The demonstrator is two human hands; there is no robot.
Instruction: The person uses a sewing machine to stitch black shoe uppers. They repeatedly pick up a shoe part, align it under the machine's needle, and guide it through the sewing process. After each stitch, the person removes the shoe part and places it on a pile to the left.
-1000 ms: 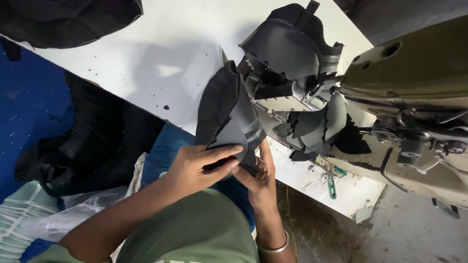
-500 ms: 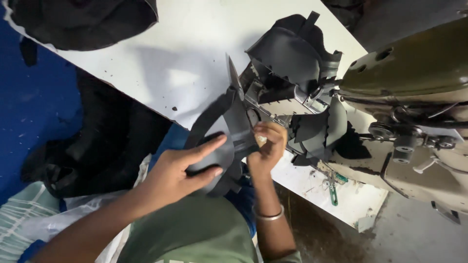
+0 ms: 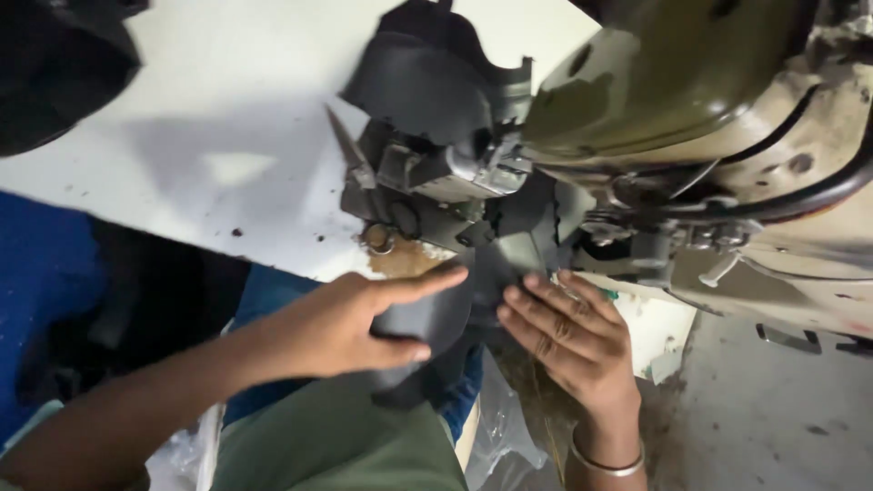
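My left hand (image 3: 350, 323) grips a dark grey leather piece (image 3: 427, 318) between thumb and fingers, holding it by the front of an olive-green sewing machine (image 3: 709, 100). My right hand (image 3: 568, 341) lies flat with fingers spread against the same dark material just below the machine's post, a metal bangle on its wrist. More dark grey stitched material (image 3: 436, 77) is bunched on top of the machine's metal foot area (image 3: 455, 173).
A white table (image 3: 200, 155) carries a brown stain by its edge and a black pile (image 3: 55, 64) at the far left. Blue fabric and clear plastic lie below the table. Grey concrete floor shows at the right.
My head has moved in closer to the machine. Both hands have shifted the dark piece lower and to the right, under the machine; my right hand has flattened out on it.
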